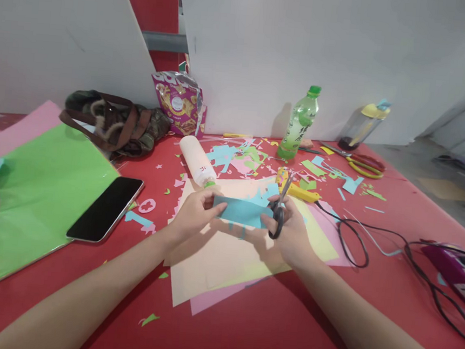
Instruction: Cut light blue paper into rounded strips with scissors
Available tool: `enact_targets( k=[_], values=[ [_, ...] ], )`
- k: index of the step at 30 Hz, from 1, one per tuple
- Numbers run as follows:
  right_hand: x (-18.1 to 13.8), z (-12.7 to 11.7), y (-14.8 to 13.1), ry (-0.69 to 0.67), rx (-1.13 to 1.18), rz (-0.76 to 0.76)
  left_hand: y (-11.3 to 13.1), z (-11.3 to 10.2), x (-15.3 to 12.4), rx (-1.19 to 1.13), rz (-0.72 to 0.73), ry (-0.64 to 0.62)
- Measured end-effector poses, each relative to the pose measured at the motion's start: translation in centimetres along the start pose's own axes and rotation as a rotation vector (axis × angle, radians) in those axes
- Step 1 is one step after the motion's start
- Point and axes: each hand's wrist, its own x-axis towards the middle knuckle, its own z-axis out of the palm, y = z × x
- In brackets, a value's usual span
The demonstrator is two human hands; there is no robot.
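Blue paper strip (243,212) is held level above a red table (114,316), stretched between a person's two hands, which are set apart at its ends. The left hand (197,208) pinches one end between thumb and fingers. The right hand (292,231) is closed around black-handled scissors (278,222), blades pointing away from the person, its thumb at the strip's other end; how firmly that thumb grips the paper is hard to tell, as fingers and handles overlap.

Beneath the hands lie overlapping peach sheets (191,271), with yellow and pink paper showing at the edges. A white bottle (195,159) lies just beyond the left hand, its green cap toward the fingers. Beyond the right hand rests a yellow tool (302,193) trailing a black cord (367,258).

At left, a smartphone (105,209) lies partly on a green sheet (44,190). Colored scraps (223,154) litter the far side, before a camouflage bag (152,132), a purple snack packet (181,105) and an upright green-capped drink bottle (301,126). A purple power strip (458,273) sits at far right.
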Motion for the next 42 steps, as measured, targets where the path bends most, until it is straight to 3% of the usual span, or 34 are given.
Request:
enact_targets(
  k=[5, 13, 18, 23, 26, 30, 35, 42],
  values=[
    [0.6, -0.6, 0.0, 0.009, -0.072, -0.086, 0.2, 0.5, -1.0, 0.121, 0.027, -0.104],
    [0.4, -0.4, 0.1, -0.190, -0.063, -0.076, 0.4, 1.1, -2.5, 0.039, 0.011, -0.117],
    [1.3, -0.6, 0.6, -0.035, 0.043, -0.050, -0.4, 0.3, -2.7, -0.221, -0.149, 0.048],
    [1.5, -0.7, 0.8, -0.061, -0.025, -0.033, -1.5, -0.6, -2.5, -0.524, -0.268, 0.206],
    [0.8, -0.5, 0.8, -0.156, -0.296, -0.082, -1.7, -0.9, -2.3, -0.662, -0.291, 0.276],
    [0.0, -0.2, 0.6, -0.260, -0.811, -0.294, -1.6, -1.1, -1.9, -0.760, -0.310, 0.320],
    [0.3, -0.3, 1.3, -0.099, -0.907, -0.410, -1.7, -1.1, -2.0, -0.765, -0.353, 0.310],
    [1.2, -0.8, 1.0, 0.111, -0.822, -0.283, -1.8, -0.9, -2.2, -0.646, -0.411, 0.259]
  ],
)
